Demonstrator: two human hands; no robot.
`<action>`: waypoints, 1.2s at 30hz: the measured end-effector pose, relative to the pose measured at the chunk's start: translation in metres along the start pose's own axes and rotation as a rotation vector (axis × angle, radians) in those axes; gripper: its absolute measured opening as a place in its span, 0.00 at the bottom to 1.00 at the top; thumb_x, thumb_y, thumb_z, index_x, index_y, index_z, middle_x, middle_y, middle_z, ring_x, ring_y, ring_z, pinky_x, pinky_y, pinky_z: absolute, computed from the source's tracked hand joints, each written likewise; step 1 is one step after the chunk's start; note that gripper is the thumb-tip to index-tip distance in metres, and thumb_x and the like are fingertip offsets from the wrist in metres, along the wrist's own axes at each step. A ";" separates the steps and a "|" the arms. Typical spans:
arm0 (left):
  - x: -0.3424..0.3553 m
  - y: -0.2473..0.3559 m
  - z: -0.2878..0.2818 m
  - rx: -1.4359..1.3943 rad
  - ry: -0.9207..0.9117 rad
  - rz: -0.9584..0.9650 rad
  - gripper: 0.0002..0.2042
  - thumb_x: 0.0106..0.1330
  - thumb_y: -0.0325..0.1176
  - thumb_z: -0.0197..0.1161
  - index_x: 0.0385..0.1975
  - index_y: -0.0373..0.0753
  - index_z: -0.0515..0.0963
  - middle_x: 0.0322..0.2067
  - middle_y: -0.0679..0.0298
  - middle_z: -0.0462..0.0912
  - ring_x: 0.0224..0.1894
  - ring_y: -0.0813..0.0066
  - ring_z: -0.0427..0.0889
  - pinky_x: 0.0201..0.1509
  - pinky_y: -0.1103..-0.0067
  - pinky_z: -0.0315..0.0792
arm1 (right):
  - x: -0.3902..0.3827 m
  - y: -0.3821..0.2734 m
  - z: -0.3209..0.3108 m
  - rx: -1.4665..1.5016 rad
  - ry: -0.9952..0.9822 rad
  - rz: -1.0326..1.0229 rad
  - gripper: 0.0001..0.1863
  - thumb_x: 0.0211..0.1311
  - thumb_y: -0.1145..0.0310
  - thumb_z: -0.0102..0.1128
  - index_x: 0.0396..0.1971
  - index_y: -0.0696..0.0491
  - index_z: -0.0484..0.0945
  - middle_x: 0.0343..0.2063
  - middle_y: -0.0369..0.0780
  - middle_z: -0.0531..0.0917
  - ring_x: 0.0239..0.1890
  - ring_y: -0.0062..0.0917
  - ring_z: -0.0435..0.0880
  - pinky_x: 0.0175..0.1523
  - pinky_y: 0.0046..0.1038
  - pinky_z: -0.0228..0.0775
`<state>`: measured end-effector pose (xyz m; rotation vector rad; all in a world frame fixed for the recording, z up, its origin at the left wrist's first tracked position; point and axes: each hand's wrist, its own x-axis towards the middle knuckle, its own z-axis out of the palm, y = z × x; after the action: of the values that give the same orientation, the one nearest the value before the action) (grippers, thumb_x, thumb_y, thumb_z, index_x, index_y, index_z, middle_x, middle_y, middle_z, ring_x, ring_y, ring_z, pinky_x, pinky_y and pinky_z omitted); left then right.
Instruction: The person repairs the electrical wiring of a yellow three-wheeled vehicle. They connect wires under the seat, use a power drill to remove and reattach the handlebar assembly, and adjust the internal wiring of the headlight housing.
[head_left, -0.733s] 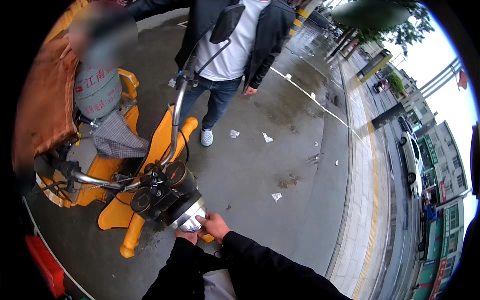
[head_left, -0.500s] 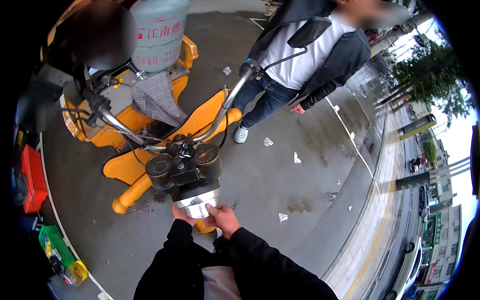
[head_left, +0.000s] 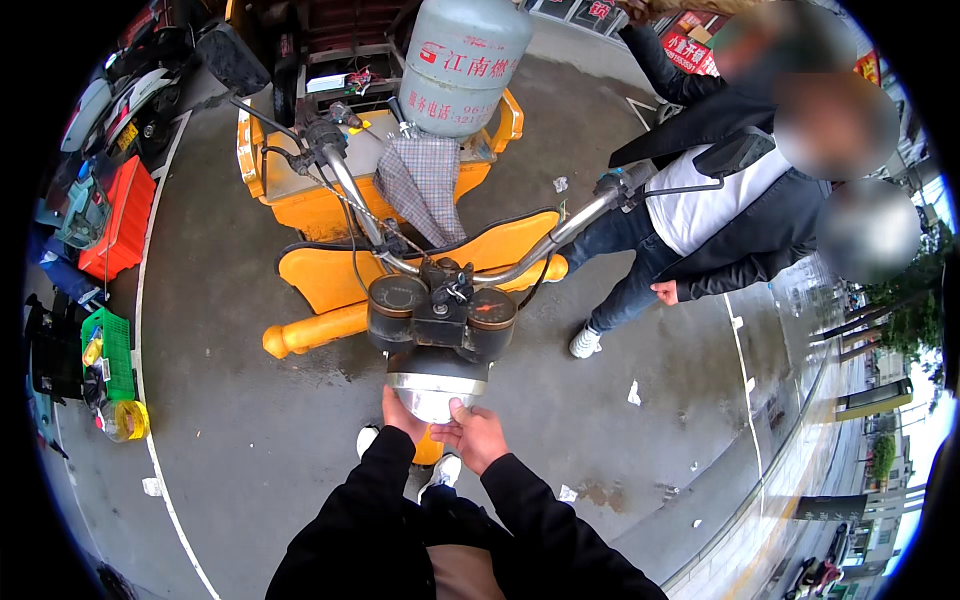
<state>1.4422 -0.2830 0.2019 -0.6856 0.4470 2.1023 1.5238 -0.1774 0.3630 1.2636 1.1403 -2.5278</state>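
A round headlight [head_left: 428, 401] with a silvery rim and black housing sits at the front of a yellow three-wheeled vehicle [head_left: 320, 277]. My left hand [head_left: 403, 416] curls round its left edge, with part of the fingers hidden behind it. On the right edge, my right hand [head_left: 474, 436] grips the lamp, thumb on its front and fingers tucked below. Just beyond the lamp are two round black gauges [head_left: 398, 296] and the ignition area. Chrome handlebars [head_left: 580, 222] spread out above them, and a checked cloth [head_left: 418, 185] hangs behind.
A grey gas cylinder [head_left: 465, 70] stands on the vehicle. At the right, a person in a dark jacket [head_left: 730, 235] stands beside the handlebar. Red [head_left: 122, 220] and green [head_left: 108, 350] crates lie at the left, near a white painted line [head_left: 150, 440]. Paper scraps dot the wet pavement.
My view has swung left and up, so the vehicle and the person sit farther right in the picture. Both hands stay on the headlight, and my shoes now show below it.
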 end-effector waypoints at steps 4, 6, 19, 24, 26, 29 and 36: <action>0.000 0.005 -0.012 -0.001 0.078 0.016 0.29 0.69 0.57 0.37 0.56 0.43 0.72 0.52 0.61 0.79 0.56 0.59 0.76 0.59 0.63 0.69 | 0.010 0.017 -0.020 0.007 -0.050 0.061 0.25 0.70 0.60 0.54 0.51 0.69 0.65 0.40 0.51 0.80 0.40 0.38 0.84 0.48 0.38 0.79; -0.001 0.009 0.001 0.009 0.064 -0.019 0.27 0.69 0.58 0.41 0.53 0.45 0.75 0.48 0.62 0.81 0.52 0.59 0.79 0.58 0.62 0.70 | 0.007 0.046 -0.051 0.054 -0.014 0.143 0.22 0.71 0.60 0.54 0.50 0.66 0.67 0.39 0.51 0.81 0.40 0.38 0.84 0.48 0.38 0.79; -0.041 0.048 -0.053 0.355 0.070 -0.166 0.28 0.48 0.25 0.52 0.55 0.30 0.73 0.56 0.54 0.76 0.59 0.59 0.73 0.65 0.67 0.65 | -0.012 0.071 -0.087 -0.178 -0.102 0.304 0.36 0.66 0.42 0.54 0.60 0.57 0.64 0.42 0.44 0.78 0.43 0.33 0.81 0.49 0.37 0.77; -0.051 0.047 -0.022 0.572 -0.111 -0.093 0.32 0.46 0.17 0.51 0.59 0.27 0.68 0.59 0.53 0.73 0.65 0.61 0.67 0.69 0.71 0.59 | -0.002 0.085 -0.106 -0.294 0.176 0.235 0.40 0.60 0.42 0.61 0.60 0.57 0.63 0.50 0.45 0.77 0.46 0.33 0.82 0.43 0.36 0.78; -0.053 0.049 -0.027 0.647 -0.092 -0.089 0.29 0.51 0.18 0.54 0.59 0.29 0.68 0.59 0.53 0.73 0.66 0.61 0.67 0.69 0.71 0.59 | 0.001 0.093 -0.112 -0.198 0.098 0.207 0.38 0.60 0.48 0.63 0.60 0.59 0.62 0.50 0.45 0.77 0.46 0.33 0.82 0.43 0.35 0.79; -0.044 0.043 -0.039 1.195 0.007 0.005 0.29 0.54 0.19 0.57 0.61 0.31 0.68 0.62 0.52 0.71 0.67 0.61 0.65 0.68 0.70 0.60 | 0.019 0.124 -0.143 -0.139 0.202 0.202 0.37 0.59 0.50 0.65 0.59 0.60 0.63 0.51 0.44 0.77 0.45 0.33 0.82 0.43 0.37 0.79; -0.082 0.062 -0.037 1.534 -0.016 0.051 0.14 0.63 0.25 0.61 0.48 0.31 0.76 0.43 0.58 0.84 0.48 0.71 0.82 0.54 0.77 0.74 | 0.070 0.162 -0.134 -0.145 0.407 0.169 0.29 0.55 0.53 0.66 0.49 0.59 0.73 0.42 0.41 0.81 0.37 0.30 0.80 0.40 0.34 0.75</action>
<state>1.4429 -0.3894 0.2272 0.2683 1.7467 1.2038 1.6283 -0.1892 0.1683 1.8006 1.1985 -2.0830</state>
